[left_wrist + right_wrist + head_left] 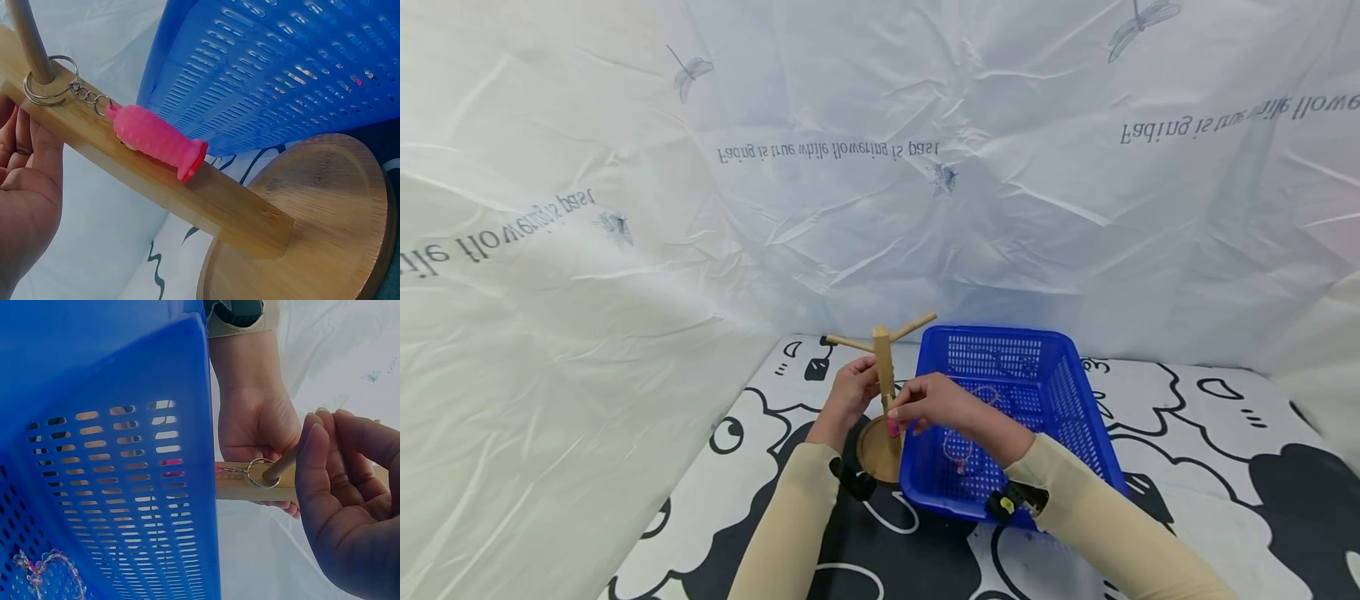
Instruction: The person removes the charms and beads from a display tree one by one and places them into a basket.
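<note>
A wooden stand [883,367] rises from a round base [337,187] and has side pegs. My left hand [853,387] grips its upright post [187,194], with fingers wrapped behind the wood. A pink ridged keychain charm [156,137] lies along the post, joined by a short chain to a metal split ring [26,87]. That ring encircles a short peg [284,464] right where it meets the post. My right hand [936,400] pinches the outer part of this peg between thumb and fingertips; the peg's end is hidden by the fingers.
A blue perforated basket [1000,331] stands just right of the stand, beneath my right forearm. Inside it lie beaded bracelets [957,450]. A black-and-white patterned cloth [1150,417] covers the table, and a pale printed sheet [850,225] hangs behind.
</note>
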A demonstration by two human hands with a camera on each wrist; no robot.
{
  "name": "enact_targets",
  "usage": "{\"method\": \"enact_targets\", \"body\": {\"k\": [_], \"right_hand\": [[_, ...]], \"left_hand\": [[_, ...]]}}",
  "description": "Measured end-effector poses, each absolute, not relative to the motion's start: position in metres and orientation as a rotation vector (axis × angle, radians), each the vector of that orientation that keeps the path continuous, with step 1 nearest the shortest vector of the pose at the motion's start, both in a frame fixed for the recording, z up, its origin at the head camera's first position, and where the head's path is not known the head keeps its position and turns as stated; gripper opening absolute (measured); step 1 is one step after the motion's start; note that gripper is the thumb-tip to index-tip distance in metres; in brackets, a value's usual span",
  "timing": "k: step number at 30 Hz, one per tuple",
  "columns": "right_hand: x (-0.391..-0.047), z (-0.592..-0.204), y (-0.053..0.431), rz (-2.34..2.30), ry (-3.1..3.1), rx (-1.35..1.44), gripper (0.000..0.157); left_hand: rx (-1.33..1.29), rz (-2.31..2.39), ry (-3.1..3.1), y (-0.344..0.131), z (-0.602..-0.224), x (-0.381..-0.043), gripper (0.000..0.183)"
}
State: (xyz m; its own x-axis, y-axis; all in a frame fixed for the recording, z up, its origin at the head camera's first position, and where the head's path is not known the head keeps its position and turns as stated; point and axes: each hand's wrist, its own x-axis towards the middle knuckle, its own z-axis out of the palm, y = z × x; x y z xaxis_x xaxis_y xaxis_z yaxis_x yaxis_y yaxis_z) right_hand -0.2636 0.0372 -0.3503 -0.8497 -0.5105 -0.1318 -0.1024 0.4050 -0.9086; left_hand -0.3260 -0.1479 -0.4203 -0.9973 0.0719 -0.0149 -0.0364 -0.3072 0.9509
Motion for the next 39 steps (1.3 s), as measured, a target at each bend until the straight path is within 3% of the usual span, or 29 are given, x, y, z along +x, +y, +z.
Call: {"method": "enact_targets", "body": {"k": [9, 20, 25, 39], "right_hand": [[-0.262, -0.349, 0.036, -1.459, 2.261, -0.513, 0.018], [-0.262, -0.350, 0.034, -1.463, 2.273, -0.495, 0.018], [-0.262, -0.351, 0.033, -1.451, 2.285, -0.504, 0.018], [-0.262, -0.349, 0.034, -1.443, 2.311, -0.483, 0.018]], "left_hand": [[0.022, 2.444, 1.873, -0.151, -0.422, -0.329, 0.017], [0.188, 2.418, 1.959, -0.155, -0.426, -0.316, 0.038], [0.063, 2.463, 1.985, -0.156, -0.425, -0.310, 0.045], [0.274, 2.858, 1.740, -0.169, -0.394, -0.280, 0.058]]}}
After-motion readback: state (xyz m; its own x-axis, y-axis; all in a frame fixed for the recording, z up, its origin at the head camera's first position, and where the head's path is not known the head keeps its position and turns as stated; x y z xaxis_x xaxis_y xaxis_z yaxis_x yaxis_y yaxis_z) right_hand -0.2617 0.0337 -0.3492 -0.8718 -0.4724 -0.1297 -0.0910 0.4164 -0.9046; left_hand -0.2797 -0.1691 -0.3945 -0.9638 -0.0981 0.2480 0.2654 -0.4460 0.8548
